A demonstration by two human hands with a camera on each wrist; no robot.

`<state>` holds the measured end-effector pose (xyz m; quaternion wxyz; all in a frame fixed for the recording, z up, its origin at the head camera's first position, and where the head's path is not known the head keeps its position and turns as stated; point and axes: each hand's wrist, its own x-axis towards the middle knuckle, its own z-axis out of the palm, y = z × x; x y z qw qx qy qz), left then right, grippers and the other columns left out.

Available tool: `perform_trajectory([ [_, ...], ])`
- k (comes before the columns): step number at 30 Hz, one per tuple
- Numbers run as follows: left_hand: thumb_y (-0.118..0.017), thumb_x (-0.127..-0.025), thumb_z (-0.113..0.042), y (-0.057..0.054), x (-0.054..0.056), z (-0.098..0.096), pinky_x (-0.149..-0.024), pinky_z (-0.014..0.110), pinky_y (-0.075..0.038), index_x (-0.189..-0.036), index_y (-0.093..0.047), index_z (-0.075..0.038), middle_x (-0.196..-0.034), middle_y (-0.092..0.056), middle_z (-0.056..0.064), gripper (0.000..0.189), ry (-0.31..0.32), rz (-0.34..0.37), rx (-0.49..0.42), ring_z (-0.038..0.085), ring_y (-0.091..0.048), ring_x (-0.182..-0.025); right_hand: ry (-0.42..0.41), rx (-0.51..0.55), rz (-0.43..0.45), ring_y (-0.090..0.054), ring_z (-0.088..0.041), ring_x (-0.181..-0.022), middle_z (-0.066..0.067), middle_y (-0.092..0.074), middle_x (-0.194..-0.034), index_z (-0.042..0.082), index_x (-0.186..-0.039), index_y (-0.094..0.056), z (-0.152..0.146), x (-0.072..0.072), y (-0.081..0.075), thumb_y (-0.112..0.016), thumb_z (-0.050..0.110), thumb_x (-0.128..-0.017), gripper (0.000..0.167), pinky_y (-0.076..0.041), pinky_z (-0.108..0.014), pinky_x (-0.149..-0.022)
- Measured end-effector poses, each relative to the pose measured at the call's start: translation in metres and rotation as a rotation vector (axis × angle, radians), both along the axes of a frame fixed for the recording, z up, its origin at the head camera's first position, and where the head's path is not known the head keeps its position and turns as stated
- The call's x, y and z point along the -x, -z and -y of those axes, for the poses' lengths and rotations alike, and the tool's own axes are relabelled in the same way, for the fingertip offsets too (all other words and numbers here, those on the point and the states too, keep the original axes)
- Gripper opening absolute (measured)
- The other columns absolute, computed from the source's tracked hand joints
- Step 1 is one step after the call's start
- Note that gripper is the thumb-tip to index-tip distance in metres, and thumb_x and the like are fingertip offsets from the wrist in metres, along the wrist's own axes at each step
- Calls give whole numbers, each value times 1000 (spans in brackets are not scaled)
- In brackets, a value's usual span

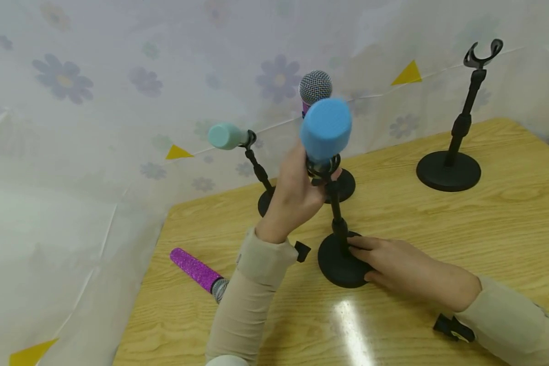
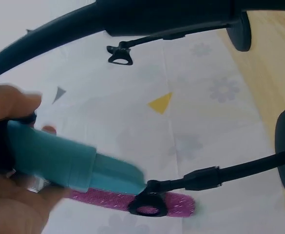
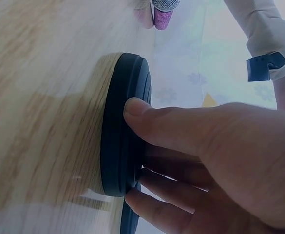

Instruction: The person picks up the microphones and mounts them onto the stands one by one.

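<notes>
A blue microphone (image 1: 326, 129) sits at the clip of the nearest black desk stand (image 1: 339, 226), its blunt end toward the head camera. My left hand (image 1: 297, 193) grips it from behind; the left wrist view shows thumb and fingers around the body of the blue microphone (image 2: 54, 155). Low down, my right hand (image 1: 400, 264) holds the stand's round base, fingers close to the pole. In the right wrist view, the thumb of my right hand (image 3: 200, 146) lies on the edge of the base (image 3: 115, 131), with other fingers at its lower edge.
Behind stand a mint microphone (image 1: 226, 136) in a clip and a purple one with a silver head (image 1: 315, 87). Another purple microphone (image 1: 196, 269) lies on the wooden table (image 1: 508, 223) at left. A stand with a bare clip (image 1: 462, 124) is back right, before a flowered curtain (image 1: 119, 101).
</notes>
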<state>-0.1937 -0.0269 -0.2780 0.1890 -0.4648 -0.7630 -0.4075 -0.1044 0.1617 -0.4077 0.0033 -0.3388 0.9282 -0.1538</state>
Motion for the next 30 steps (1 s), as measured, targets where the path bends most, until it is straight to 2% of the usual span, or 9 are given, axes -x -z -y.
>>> perform_trajectory([
  [3, -70, -92, -2, 1, 0, 2, -106, 26, -50, -136, -49, 6, -128, -64, 21, 48, -8, 1, 7, 29, -64, -121, -2, 5, 2, -65, -37, -119, -17, -55, -146, 3, -132, -65, 0, 0, 0, -81, 20, -86, 52, -60, -47, -86],
  [6, -73, -91, -5, 1, 0, 3, -107, 28, -50, -134, -52, 5, -127, -65, 20, 49, -34, -15, 25, 28, -64, -121, -5, 11, -6, -66, -37, -119, -17, -56, -145, 2, -131, -66, 0, 0, 0, -81, 20, -86, 51, -60, -47, -87],
  [14, -75, -90, -7, 2, -4, 4, -100, 30, -53, -140, -44, 6, -128, -63, 21, 60, -49, 11, 19, 29, -65, -116, -8, 9, -16, -66, -37, -119, -17, -55, -145, 2, -131, -66, -1, 0, 0, -81, 20, -85, 51, -61, -46, -85],
  [17, -75, -90, -5, 1, -4, 4, -101, 30, -53, -136, -48, 5, -127, -64, 21, 55, -46, 15, 19, 29, -65, -116, -4, 7, -13, -66, -37, -118, -17, -56, -145, 2, -131, -66, 0, 0, 1, -81, 20, -85, 52, -61, -45, -84],
  [19, -75, -89, -3, 1, -4, 3, -102, 29, -52, -133, -51, 5, -125, -65, 20, 50, -31, 38, 19, 29, -65, -117, 4, 3, -11, -67, -37, -117, -17, -56, -144, 2, -131, -66, 1, -1, 0, -82, 20, -85, 52, -61, -45, -84],
  [22, -75, -88, 0, 0, -1, 1, -104, 27, -51, -131, -54, 6, -125, -65, 21, 48, 21, 108, 1, 29, -64, -119, 15, -8, -25, -67, -36, -116, -17, -57, -143, 3, -130, -67, 2, -2, 0, -82, 22, -85, 51, -61, -45, -82],
  [26, -74, -88, 2, 0, 3, -1, -109, 26, -48, -134, -54, 4, -131, -64, 21, 50, 92, 199, -40, 28, -61, -124, 27, -24, -60, -67, -36, -115, -17, -57, -142, 3, -129, -67, 4, -3, 1, -82, 26, -85, 52, -62, -44, -81],
  [30, -70, -93, -1, 4, 0, 0, -110, 26, -46, -134, -52, 2, -130, -62, 18, 46, 18, 167, -18, 25, -60, -124, 36, -18, -67, -67, -36, -116, -18, -58, -142, 3, -129, -67, 4, -4, 0, -82, 26, -85, 52, -62, -44, -81],
])
